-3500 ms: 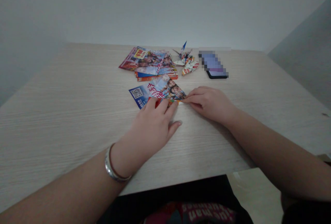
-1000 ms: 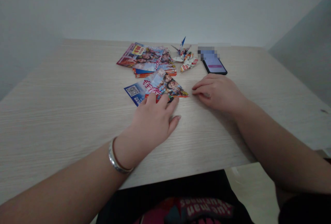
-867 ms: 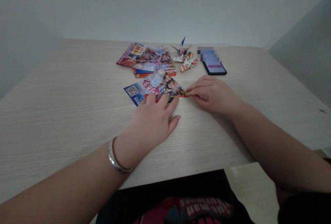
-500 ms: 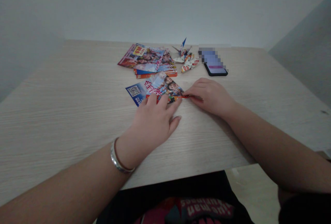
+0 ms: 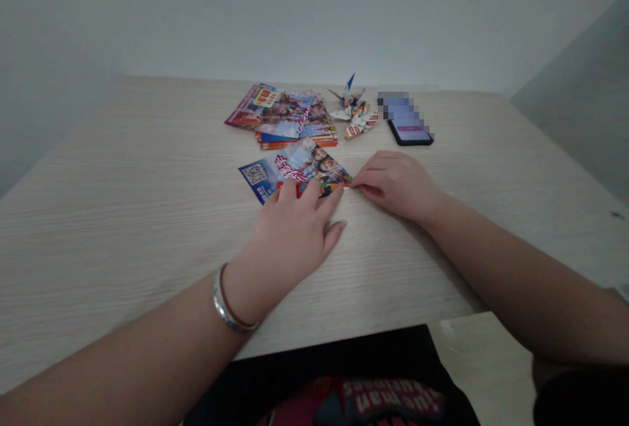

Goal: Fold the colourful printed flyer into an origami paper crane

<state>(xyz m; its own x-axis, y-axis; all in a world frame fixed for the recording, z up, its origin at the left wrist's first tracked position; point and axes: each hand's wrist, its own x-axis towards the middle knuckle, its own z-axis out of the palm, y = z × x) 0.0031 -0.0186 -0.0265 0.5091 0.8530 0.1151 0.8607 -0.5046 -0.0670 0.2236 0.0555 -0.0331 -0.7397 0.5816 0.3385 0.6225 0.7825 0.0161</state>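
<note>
A printed paper leaflet (image 5: 304,162), partly folded, lies on the table in front of me. Its blue left end carries a QR code, and its right side narrows to a point. Across its near edge rest the spread fingers of my left hand (image 5: 295,232), which is open and wears a silver bangle (image 5: 227,301) at the wrist. At the pointed right corner, the fingertips of my right hand (image 5: 400,183) are pinched together on the paper. The fingers cover part of the near edge.
Behind the leaflet is a stack of similar leaflets (image 5: 275,111). To its right stand folded paper cranes (image 5: 358,115), then a phone (image 5: 410,121) with a lit screen. A pale wall (image 5: 314,13) rises behind the wooden table (image 5: 122,216).
At the right corner, the pinched fingertips have shifted slightly, and the leaflet's point lies flatter with less red edge showing. My left hand has stayed nearly in place.
</note>
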